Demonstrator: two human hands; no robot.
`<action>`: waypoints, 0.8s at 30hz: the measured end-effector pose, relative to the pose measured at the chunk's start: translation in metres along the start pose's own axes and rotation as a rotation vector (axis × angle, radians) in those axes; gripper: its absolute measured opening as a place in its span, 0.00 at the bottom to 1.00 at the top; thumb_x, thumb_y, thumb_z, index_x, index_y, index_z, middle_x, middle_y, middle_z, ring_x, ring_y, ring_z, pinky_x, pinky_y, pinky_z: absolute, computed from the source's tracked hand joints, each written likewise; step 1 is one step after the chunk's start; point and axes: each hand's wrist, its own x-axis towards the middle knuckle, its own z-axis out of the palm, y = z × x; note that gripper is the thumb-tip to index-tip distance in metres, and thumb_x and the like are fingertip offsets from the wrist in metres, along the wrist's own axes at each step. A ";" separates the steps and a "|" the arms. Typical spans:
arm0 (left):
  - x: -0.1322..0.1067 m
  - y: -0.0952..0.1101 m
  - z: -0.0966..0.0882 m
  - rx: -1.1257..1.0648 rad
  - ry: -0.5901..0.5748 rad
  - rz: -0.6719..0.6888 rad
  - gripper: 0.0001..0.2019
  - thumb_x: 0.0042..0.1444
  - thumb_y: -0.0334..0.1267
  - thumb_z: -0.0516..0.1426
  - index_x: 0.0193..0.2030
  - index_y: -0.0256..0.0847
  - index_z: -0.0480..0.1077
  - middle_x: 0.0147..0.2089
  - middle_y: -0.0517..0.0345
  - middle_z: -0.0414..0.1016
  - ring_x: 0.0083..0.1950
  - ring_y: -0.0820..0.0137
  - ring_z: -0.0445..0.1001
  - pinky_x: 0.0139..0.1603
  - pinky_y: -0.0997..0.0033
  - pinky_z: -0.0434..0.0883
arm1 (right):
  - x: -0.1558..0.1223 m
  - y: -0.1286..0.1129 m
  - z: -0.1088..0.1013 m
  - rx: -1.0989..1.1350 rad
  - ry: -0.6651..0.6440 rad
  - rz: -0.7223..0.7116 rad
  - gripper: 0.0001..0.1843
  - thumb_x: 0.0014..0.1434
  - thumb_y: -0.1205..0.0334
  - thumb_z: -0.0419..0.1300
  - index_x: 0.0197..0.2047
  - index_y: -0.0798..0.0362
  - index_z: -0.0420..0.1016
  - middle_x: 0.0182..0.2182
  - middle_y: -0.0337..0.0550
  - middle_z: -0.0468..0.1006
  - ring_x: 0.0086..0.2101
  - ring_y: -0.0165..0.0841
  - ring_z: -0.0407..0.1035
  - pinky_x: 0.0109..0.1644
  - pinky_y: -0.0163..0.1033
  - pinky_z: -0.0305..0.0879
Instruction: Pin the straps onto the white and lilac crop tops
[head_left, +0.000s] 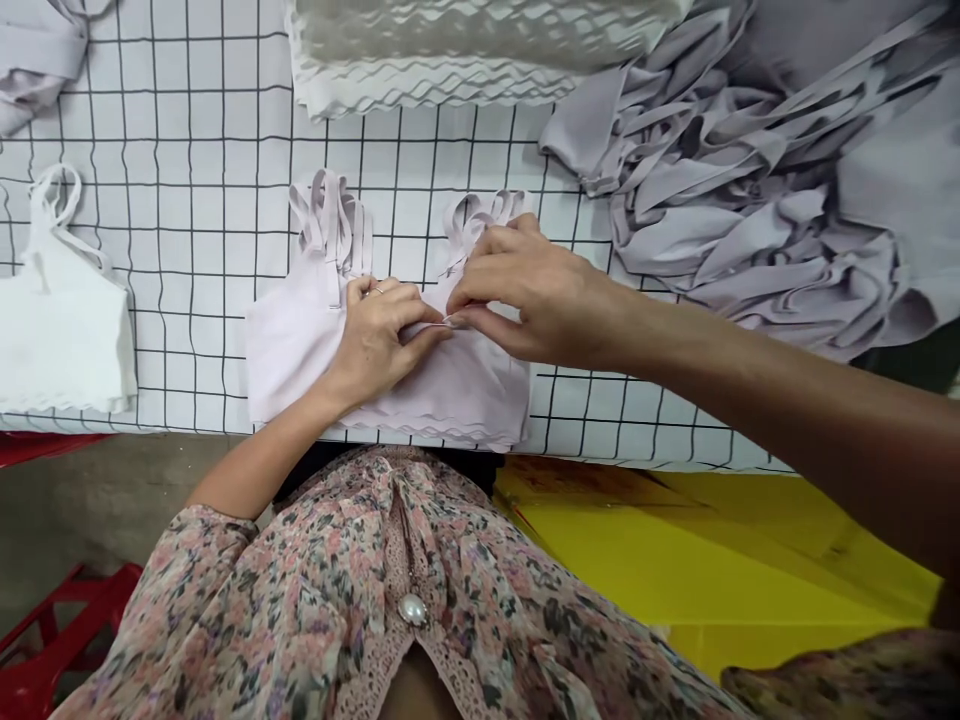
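At the far left of the bench [180,130], which has a white top with black squares, a folded pale purple cloth [34,60] sits in the back corner. Below it, near the left edge, lies a white top [67,335] with thin straps. Down on the floor past the front left corner is a red plastic stool [56,625].

In the middle, right at the front edge of the bench, lies a pale pink top [300,350]. Two bunches of its straps [322,215] point to the back. The left hand [371,345], with a ring on one finger, rests on this top, and its fingers make a narrow pinch on the cloth. Just below the front edge is the person's flowered blouse [360,590] with a pearl button [412,608].

The right hand [529,295] reaches in from the right. Its thumb and finger make a narrow pinch on a thin shiny bit [442,322], too small to tell what it is. The hands are almost touching.

Behind them, at the back edge, is a stack of white cloth pieces [480,50] with wavy edges. A big messy heap of pale purple cloth strips [750,190] fills the back right corner. Under the front right edge is a yellow board [712,550].
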 end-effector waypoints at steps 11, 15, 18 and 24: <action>-0.001 0.001 0.001 0.104 -0.027 -0.023 0.12 0.73 0.46 0.62 0.38 0.46 0.82 0.33 0.62 0.74 0.39 0.65 0.69 0.61 0.54 0.59 | -0.009 -0.011 0.020 0.012 0.163 -0.006 0.12 0.72 0.64 0.55 0.35 0.49 0.74 0.29 0.43 0.74 0.43 0.43 0.71 0.55 0.59 0.69; -0.001 -0.001 0.001 0.073 0.004 -0.019 0.11 0.72 0.45 0.63 0.38 0.47 0.82 0.33 0.63 0.75 0.40 0.66 0.69 0.60 0.55 0.59 | -0.009 -0.006 0.015 -0.047 0.099 -0.040 0.16 0.73 0.65 0.52 0.32 0.50 0.72 0.29 0.44 0.74 0.43 0.44 0.69 0.58 0.63 0.66; -0.001 -0.002 0.000 0.064 -0.009 -0.004 0.11 0.73 0.45 0.62 0.40 0.47 0.83 0.34 0.62 0.77 0.40 0.66 0.70 0.61 0.55 0.59 | -0.012 0.005 0.008 0.009 0.072 -0.003 0.13 0.73 0.60 0.54 0.37 0.49 0.78 0.31 0.44 0.76 0.44 0.44 0.71 0.54 0.56 0.67; 0.000 -0.001 0.000 0.073 -0.023 -0.005 0.11 0.73 0.45 0.61 0.41 0.47 0.82 0.35 0.61 0.78 0.41 0.65 0.71 0.63 0.53 0.59 | -0.008 0.012 0.002 0.095 -0.031 -0.004 0.11 0.71 0.60 0.56 0.40 0.47 0.80 0.32 0.43 0.78 0.43 0.41 0.70 0.52 0.51 0.67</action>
